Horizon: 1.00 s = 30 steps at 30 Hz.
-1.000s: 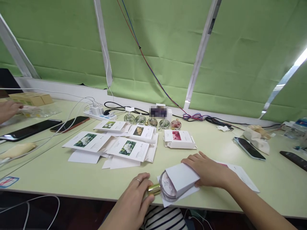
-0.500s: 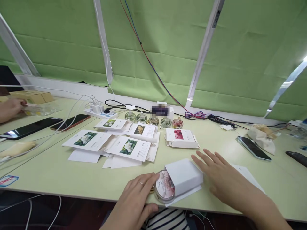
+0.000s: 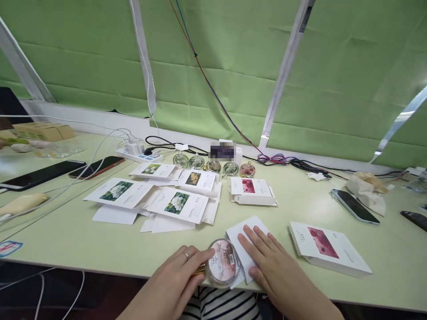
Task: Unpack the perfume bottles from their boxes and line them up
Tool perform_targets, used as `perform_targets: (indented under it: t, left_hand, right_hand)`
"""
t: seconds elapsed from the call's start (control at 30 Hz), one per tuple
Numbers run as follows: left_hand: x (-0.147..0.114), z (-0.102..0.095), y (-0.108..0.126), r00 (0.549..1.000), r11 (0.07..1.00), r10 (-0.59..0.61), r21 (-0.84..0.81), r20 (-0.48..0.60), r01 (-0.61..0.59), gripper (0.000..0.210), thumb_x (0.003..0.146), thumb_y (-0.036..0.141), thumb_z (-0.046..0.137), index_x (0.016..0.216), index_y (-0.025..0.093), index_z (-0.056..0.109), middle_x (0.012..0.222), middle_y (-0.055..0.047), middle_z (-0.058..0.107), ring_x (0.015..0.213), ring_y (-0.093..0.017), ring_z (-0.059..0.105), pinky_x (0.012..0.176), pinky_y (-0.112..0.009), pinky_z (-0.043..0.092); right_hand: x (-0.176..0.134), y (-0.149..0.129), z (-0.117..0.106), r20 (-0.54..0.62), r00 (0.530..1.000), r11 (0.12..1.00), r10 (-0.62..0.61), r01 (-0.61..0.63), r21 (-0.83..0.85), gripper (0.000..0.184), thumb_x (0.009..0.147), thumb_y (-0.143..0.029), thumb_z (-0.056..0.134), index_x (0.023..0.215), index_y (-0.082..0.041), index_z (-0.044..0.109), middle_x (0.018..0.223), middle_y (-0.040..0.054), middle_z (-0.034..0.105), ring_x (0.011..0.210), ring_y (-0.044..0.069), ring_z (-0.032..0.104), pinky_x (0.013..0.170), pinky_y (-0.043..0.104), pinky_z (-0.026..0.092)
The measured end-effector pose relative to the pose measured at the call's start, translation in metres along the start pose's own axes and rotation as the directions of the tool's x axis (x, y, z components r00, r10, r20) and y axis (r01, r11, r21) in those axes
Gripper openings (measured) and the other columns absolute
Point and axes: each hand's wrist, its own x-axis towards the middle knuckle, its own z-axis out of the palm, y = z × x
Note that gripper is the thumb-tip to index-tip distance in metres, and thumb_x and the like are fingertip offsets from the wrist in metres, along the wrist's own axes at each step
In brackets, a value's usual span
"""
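My left hand (image 3: 178,271) grips a round, flat bottle (image 3: 222,262) by its gold-coloured neck, forefinger on the rim. The bottle has clear edges and a pink floral label facing up, and lies at the table's front edge. Beside it my right hand (image 3: 267,260) rests with outstretched fingers on a white carton (image 3: 238,230), which looks flattened; much of it is hidden under the palm. To the right of that hand lies a white box with a pink flower picture (image 3: 333,249). A similar pink-picture box (image 3: 251,192) sits farther back.
Several white boxes with flower pictures (image 3: 178,205) overlap left of centre. Behind them stands a row of round bottles (image 3: 213,166). Phones (image 3: 355,206) lie at right and left. A power strip (image 3: 138,153) and black cables (image 3: 303,166) run along the back wall.
My right hand has come down and left onto the white carton, which now looks flatter. The bottle has moved slightly left, out of the carton. The pink-picture box at right is uncovered.
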Motion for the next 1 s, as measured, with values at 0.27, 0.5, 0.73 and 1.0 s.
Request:
perform_targets:
  t: [0.27,0.5,0.73,1.0]
  left_hand:
    - [-0.014,-0.023,-0.018,0.997,0.996,-0.053,0.063,-0.051,0.057,0.037,0.086,0.021,0.043,0.12,0.033,0.05,0.108,-0.001,0.06,0.098,-0.018,0.057,0.083,-0.025,0.048]
    - [0.01,-0.025,0.016,0.995,0.995,-0.081,-0.057,-0.066,0.077,0.021,0.085,0.029,0.049,0.105,0.027,0.055,0.099,-0.001,0.06,0.089,-0.017,0.058,0.078,-0.025,0.048]
    - [0.053,-0.007,0.035,0.998,0.964,-0.02,-0.267,-0.056,0.005,0.031,0.08,0.033,0.06,0.109,0.024,0.052,0.111,-0.005,0.053,0.106,-0.021,0.048,0.092,-0.032,0.04]
    - [0.048,0.023,0.027,0.988,0.851,-0.151,-0.511,-0.014,0.123,0.032,0.082,0.027,0.053,0.114,0.022,0.048,0.102,-0.004,0.061,0.088,-0.018,0.058,0.077,-0.028,0.046]
  right_hand:
    - [0.006,0.001,0.015,-0.083,0.98,0.981,0.181,-0.186,-0.06,0.052,0.092,-0.04,0.026,0.141,-0.023,0.024,0.147,0.0025,0.019,0.134,0.028,0.02,0.106,0.053,0.025]
    - [0.019,-0.022,0.018,-0.385,0.915,0.985,0.121,-0.064,0.159,0.06,0.088,-0.05,0.034,0.133,-0.011,0.034,0.14,0.0159,0.033,0.131,0.033,0.023,0.105,0.054,0.023]
    - [0.017,-0.047,0.018,-0.578,0.803,0.807,0.148,0.24,0.539,0.035,0.088,-0.028,0.04,0.121,-0.021,0.035,0.112,0.0087,0.052,0.102,0.02,0.051,0.086,0.033,0.046]
    - [0.03,-0.038,-0.023,-0.411,0.909,0.855,0.067,0.16,0.494,0.019,0.084,-0.029,0.052,0.102,-0.023,0.053,0.097,0.0041,0.057,0.09,0.019,0.052,0.077,0.031,0.046]
